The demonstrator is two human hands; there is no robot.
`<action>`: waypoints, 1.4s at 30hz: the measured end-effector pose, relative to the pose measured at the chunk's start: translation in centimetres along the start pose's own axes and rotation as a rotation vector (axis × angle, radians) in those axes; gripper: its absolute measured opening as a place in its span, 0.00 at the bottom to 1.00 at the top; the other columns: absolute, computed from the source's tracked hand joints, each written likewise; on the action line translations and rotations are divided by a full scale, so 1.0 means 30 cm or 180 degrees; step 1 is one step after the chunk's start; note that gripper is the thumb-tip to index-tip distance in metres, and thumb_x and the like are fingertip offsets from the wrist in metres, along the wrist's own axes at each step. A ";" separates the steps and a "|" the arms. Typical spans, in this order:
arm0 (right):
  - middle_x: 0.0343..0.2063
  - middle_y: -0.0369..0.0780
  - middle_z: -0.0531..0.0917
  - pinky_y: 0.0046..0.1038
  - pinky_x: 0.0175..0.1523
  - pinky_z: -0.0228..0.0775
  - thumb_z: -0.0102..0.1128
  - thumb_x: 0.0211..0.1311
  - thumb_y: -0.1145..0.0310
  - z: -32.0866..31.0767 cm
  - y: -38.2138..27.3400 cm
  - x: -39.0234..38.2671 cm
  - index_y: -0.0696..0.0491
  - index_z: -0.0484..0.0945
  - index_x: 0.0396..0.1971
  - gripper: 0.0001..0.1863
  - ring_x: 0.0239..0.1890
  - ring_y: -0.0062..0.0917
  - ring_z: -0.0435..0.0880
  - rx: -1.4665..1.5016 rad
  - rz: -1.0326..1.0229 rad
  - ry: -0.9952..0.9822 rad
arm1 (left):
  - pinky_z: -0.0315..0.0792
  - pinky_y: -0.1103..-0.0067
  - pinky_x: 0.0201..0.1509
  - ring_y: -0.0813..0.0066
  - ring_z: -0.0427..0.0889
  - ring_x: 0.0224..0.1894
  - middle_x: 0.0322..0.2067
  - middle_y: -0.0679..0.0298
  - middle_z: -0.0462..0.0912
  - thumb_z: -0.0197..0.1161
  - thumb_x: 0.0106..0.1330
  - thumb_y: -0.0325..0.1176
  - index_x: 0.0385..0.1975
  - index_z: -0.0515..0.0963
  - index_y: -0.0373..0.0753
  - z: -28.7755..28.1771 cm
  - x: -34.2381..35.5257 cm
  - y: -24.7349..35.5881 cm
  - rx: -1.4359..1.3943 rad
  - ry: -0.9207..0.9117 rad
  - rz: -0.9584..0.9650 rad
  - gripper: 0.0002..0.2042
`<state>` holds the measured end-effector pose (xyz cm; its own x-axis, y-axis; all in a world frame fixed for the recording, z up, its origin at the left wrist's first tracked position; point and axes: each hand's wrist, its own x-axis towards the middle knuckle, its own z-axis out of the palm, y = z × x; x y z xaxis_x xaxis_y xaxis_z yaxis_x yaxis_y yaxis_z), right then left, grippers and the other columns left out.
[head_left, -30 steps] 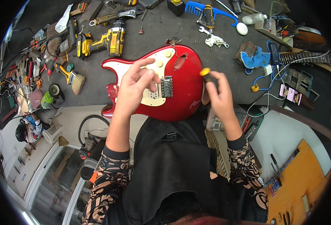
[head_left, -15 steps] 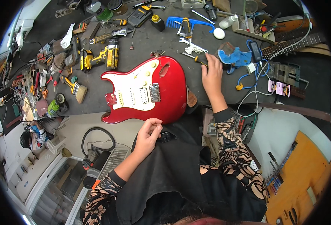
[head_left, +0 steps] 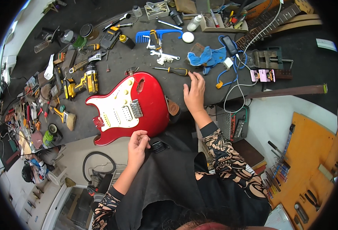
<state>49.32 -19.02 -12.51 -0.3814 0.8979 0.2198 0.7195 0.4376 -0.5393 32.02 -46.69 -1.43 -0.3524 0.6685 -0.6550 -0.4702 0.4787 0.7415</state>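
Screwdriver lies just far-left of the right hand, fingers loosely open; left hand, half-curled, near the guitar.

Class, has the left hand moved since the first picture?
Yes: against the guitar, the left hand moved from over the pickguard toward the apron, to the guitar's near edge.

Free bench right of guitar, screwdriver (lying flat) beyond

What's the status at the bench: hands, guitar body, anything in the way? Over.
Left hand loosely curled near red guitar body, which lies face up. Right hand open beside screwdriver, contact unclear. Blue fabric clear of guitar body.
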 end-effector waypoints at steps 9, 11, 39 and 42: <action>0.59 0.50 0.76 0.49 0.71 0.66 0.67 0.67 0.73 -0.075 0.003 0.111 0.56 0.77 0.62 0.23 0.64 0.51 0.74 0.0310 0.0119 0.0307 | 0.74 0.83 0.40 0.84 0.78 0.34 0.38 0.66 0.82 0.60 0.83 0.30 0.56 0.76 0.35 -0.014 0.037 0.009 -0.0024 0.0002 -0.0065 0.09; 0.54 0.49 0.79 0.43 0.65 0.71 0.67 0.67 0.74 -0.067 -0.011 0.155 0.58 0.78 0.59 0.21 0.58 0.45 0.79 0.0526 0.0110 0.0210 | 0.74 0.83 0.41 0.83 0.78 0.34 0.38 0.66 0.82 0.60 0.83 0.30 0.56 0.76 0.36 -0.038 0.023 0.000 -0.0039 0.0091 -0.0072 0.09; 0.54 0.45 0.79 0.45 0.63 0.76 0.65 0.72 0.69 0.090 -0.344 0.076 0.50 0.79 0.68 0.25 0.58 0.44 0.81 0.0069 -0.1097 -0.1480 | 0.73 0.84 0.41 0.84 0.78 0.34 0.35 0.68 0.82 0.60 0.81 0.30 0.55 0.76 0.36 -0.117 -0.081 0.003 -0.0332 0.0344 0.0201 0.09; 0.56 0.44 0.79 0.45 0.61 0.76 0.63 0.71 0.70 0.129 -0.408 0.098 0.48 0.77 0.71 0.28 0.60 0.43 0.80 -0.0485 -0.1375 -0.1391 | 0.73 0.83 0.41 0.84 0.77 0.34 0.35 0.69 0.81 0.60 0.81 0.29 0.55 0.77 0.36 -0.117 -0.098 0.013 -0.0324 0.0322 0.0245 0.09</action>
<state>37.15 -21.92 -8.40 -0.8345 0.5506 0.0222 0.5100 0.7870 -0.3471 30.02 -50.47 0.28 -0.4677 0.6379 -0.6118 -0.5164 0.3646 0.7749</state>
